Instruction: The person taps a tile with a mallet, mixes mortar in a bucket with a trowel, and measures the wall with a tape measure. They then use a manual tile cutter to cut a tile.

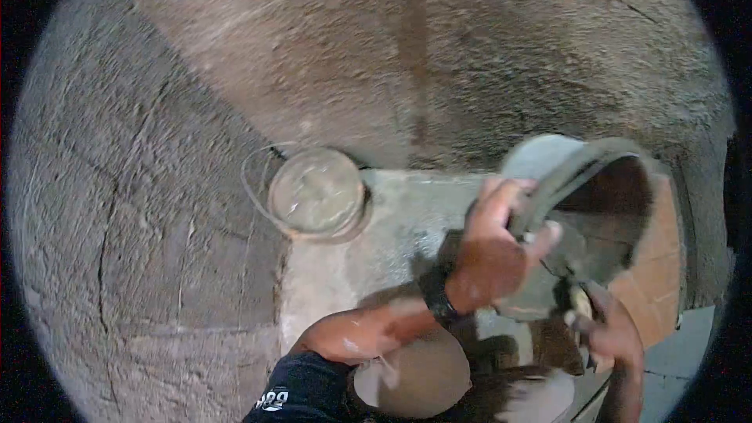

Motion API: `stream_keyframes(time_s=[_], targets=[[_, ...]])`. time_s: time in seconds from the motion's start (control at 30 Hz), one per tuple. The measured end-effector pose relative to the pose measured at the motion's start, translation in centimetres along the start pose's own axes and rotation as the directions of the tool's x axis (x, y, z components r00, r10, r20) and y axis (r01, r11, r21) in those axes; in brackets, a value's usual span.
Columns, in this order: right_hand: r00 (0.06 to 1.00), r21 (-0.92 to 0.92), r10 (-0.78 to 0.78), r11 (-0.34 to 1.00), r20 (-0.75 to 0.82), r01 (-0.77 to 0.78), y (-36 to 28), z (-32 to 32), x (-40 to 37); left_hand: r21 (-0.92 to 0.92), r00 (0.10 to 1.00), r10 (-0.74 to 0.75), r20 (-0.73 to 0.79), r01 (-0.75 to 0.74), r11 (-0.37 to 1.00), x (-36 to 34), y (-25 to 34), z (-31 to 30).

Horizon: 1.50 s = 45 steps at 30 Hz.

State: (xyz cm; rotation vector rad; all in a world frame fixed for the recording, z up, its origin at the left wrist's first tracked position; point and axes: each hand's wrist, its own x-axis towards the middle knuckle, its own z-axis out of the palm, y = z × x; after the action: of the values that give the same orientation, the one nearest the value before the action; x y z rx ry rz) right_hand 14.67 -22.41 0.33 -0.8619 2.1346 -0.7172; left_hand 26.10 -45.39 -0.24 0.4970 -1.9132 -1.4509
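My left hand (501,227) is partly closed, fingers and thumb pinching the near-left rim of a tilted rubber-like basin (607,196), while my right hand (609,333) is curled around the pale handle of a tool (580,304); blur hides how tightly, and I can't make out its working end. I count one basin, one handled tool and one bucket of cloudy liquid (317,188). The basin is on my right, its mouth tipped toward me, with a thick grey, crusted rim, a dark inner wall and grey mortar (576,254) low inside. A pale round surface (540,158) shows just behind it, and an orange-brown sheet (662,258) lies along its right side. The bucket is at the slab's far left corner, its wire handle looped out leftward. Between bucket and left hand I have an open stretch of wet slab (392,219), bounded behind by the rough wall (313,55).
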Motion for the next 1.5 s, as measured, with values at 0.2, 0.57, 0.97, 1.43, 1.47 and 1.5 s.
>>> stream_keyframes(time_s=[0.2,0.57,0.97,1.43,1.47,1.5], targets=[[0.918,-0.141,-0.032,0.985,0.394,0.095,1.9,6.3,9.4,-0.046,0.928,-0.360,-0.095,0.357,0.933,-2.2,-12.8,-6.5],[0.807,-0.693,0.005,0.517,0.590,0.503,-0.2,11.7,12.6,0.203,0.851,-0.518,0.084,0.494,0.846,-8.9,-28.5,-14.6],[0.870,-0.761,0.010,0.489,0.492,0.425,1.4,13.5,12.7,-0.860,0.587,-0.662,-0.466,-0.123,0.496,-13.0,-29.8,-21.4],[0.841,-0.797,0.208,0.491,0.500,0.352,-0.4,14.3,13.3,-0.860,0.564,-0.673,-0.478,-0.146,0.488,-13.2,-27.4,-21.6],[0.849,-0.789,0.206,0.521,0.487,0.327,-3.5,14.2,13.0,-0.853,0.538,-0.714,-0.448,-0.019,0.522,-13.5,-27.2,-21.6],[0.856,-0.778,0.206,0.552,0.475,0.299,-5.4,14.1,12.8,-0.833,0.505,-0.753,-0.421,0.113,0.541,-13.9,-27.1,-21.5]])
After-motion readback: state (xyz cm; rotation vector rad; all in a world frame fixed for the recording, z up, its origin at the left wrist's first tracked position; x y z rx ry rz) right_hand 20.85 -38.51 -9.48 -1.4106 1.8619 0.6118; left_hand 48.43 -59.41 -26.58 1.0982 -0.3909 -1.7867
